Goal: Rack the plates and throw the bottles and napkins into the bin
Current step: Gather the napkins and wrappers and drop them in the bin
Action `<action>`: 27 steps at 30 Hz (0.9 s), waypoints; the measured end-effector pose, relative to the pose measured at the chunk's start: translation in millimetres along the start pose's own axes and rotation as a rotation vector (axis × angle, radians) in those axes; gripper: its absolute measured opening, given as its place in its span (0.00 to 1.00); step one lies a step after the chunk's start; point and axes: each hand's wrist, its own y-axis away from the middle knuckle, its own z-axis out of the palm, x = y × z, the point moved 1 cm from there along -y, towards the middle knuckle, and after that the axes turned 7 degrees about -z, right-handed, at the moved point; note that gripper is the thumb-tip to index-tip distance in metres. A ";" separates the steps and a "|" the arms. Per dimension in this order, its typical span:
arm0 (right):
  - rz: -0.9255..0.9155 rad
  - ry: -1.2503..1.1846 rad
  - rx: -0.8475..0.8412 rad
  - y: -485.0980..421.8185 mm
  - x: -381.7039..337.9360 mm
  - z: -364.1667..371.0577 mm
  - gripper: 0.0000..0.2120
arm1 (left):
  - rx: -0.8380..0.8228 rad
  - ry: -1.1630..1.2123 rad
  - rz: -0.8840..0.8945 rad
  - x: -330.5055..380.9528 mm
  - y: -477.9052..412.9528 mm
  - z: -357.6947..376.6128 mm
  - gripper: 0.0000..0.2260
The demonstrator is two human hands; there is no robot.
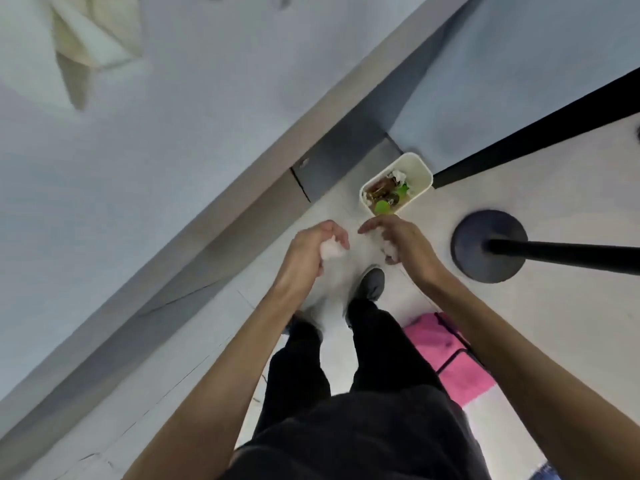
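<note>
A white bin point(420, 169) stands on the floor by the wall, holding bottles with green caps and crumpled paper. My left hand point(308, 251) grips a crumpled white napkin point(331, 250), held over the floor short of the bin. My right hand point(403, 240) grips another crumpled white napkin point(390, 247), also just short of the bin's near rim. Both hands are close together in front of me. No plates are in view.
A grey wall base point(242, 216) runs diagonally on the left. A black stand with a round base point(485, 247) sits right of the bin. A pink mat point(446, 355) lies beside my legs. My feet point(372, 284) stand just behind my hands.
</note>
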 end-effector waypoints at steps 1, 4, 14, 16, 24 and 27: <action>0.009 -0.018 0.029 -12.0 16.9 -11.2 0.22 | -0.007 -0.008 -0.012 -2.6 -19.5 12.2 0.12; -0.002 -0.069 0.108 -48.3 64.2 -38.3 0.21 | -0.007 -0.016 0.004 -9.7 -76.2 44.3 0.15; 0.141 -0.376 0.388 -131.7 218.7 -90.1 0.17 | -0.065 -0.403 0.153 -80.3 -269.6 96.6 0.23; 0.190 -0.394 0.446 -144.3 252.9 -89.1 0.15 | -0.081 -0.515 0.200 -95.5 -317.8 107.3 0.22; 0.166 -0.567 0.560 -189.6 352.7 -74.5 0.08 | -0.169 -1.083 0.317 -157.0 -495.5 157.2 0.10; 0.144 -0.620 0.571 -198.2 377.3 -74.5 0.07 | -0.188 -1.274 0.303 -183.7 -541.4 163.3 0.07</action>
